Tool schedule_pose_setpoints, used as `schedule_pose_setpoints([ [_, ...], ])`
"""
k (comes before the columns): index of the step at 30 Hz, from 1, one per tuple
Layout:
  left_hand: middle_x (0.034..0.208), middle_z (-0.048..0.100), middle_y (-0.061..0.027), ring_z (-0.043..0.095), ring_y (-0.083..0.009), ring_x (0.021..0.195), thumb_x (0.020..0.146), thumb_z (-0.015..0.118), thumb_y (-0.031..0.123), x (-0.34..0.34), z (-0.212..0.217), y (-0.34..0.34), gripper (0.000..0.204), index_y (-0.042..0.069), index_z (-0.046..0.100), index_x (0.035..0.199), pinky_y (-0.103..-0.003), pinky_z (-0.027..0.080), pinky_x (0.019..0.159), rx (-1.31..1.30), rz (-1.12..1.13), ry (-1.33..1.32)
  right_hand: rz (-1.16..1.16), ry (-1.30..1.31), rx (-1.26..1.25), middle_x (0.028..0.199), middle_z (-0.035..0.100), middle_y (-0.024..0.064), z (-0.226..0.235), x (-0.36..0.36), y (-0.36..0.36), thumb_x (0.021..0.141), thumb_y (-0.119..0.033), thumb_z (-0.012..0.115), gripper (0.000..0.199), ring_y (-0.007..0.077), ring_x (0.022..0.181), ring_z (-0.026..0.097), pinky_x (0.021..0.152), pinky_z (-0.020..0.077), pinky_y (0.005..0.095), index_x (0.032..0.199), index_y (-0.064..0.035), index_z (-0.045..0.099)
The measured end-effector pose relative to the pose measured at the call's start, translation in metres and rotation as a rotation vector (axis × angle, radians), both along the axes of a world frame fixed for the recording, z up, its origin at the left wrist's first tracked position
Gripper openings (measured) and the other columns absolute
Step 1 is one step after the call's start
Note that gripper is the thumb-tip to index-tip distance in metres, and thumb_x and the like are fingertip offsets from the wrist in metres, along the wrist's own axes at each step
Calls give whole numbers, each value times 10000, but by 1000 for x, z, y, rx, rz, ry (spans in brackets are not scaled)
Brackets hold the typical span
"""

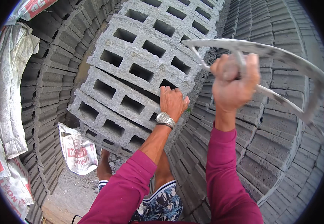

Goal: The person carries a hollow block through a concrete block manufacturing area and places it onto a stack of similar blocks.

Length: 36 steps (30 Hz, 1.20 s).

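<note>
My left hand [172, 104], with a metal watch [165, 118] at its wrist, has its fingers curled at the right-hand hole of a grey hollow concrete block [126, 65]. That block lies in a row of similar blocks, holes facing up. A dark gap parts it from the nearer block [118, 97]. To the right, my right hand [235, 84] is closed round the bar of a pale, bow-shaped metal frame [272, 49]. The frame is held above the blocks and reaches toward the right rim; motion blurs the hand and frame.
Stacked concrete blocks curve along the left [52, 82] and right [277, 130]. White sacks [11, 93] hang over the left stack. A printed white bag [78, 149] lies on the dusty ground [76, 188] near my legs [104, 168].
</note>
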State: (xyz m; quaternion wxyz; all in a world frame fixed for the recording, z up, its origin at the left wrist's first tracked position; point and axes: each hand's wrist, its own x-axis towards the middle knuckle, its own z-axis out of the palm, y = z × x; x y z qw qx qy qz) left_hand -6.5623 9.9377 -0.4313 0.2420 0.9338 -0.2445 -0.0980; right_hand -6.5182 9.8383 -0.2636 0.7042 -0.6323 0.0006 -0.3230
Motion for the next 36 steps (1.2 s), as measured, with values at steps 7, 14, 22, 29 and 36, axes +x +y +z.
schedule_pose_setpoints([
  [7,740,678,-140,599,-263,844,751,740,379,-2,-2,-4,346,38,682,759,-382,377,870,-52,-22,90,-236,576,88,520,380,-8,-108,-12,12,989,-330,529,462,94,455,344,446,273,282,604,-113,395],
  [14,685,661,-137,594,-265,802,787,694,443,0,2,1,420,26,689,733,-385,375,869,0,-12,84,114,-96,136,505,279,-11,74,35,0,1037,-409,337,460,116,427,233,433,235,307,658,-151,356],
  [22,692,658,-114,564,-266,759,766,698,380,-3,-13,-8,294,97,676,693,-391,363,795,-86,-17,47,-150,567,-162,538,419,-3,-102,7,26,1026,-400,446,506,105,505,387,489,302,298,635,-78,455],
  [29,648,640,-109,552,-262,749,753,702,404,-2,-14,-11,321,98,660,664,-391,352,768,-54,-30,25,-126,538,-139,562,407,-15,-88,4,23,992,-286,526,423,99,524,380,502,284,291,620,-104,439],
  [36,701,668,-148,578,-258,804,781,693,445,0,5,-10,428,22,685,713,-383,380,854,-40,-19,46,266,-199,51,538,296,-13,68,43,-3,1020,-307,411,329,105,448,276,428,247,301,778,-85,390],
])
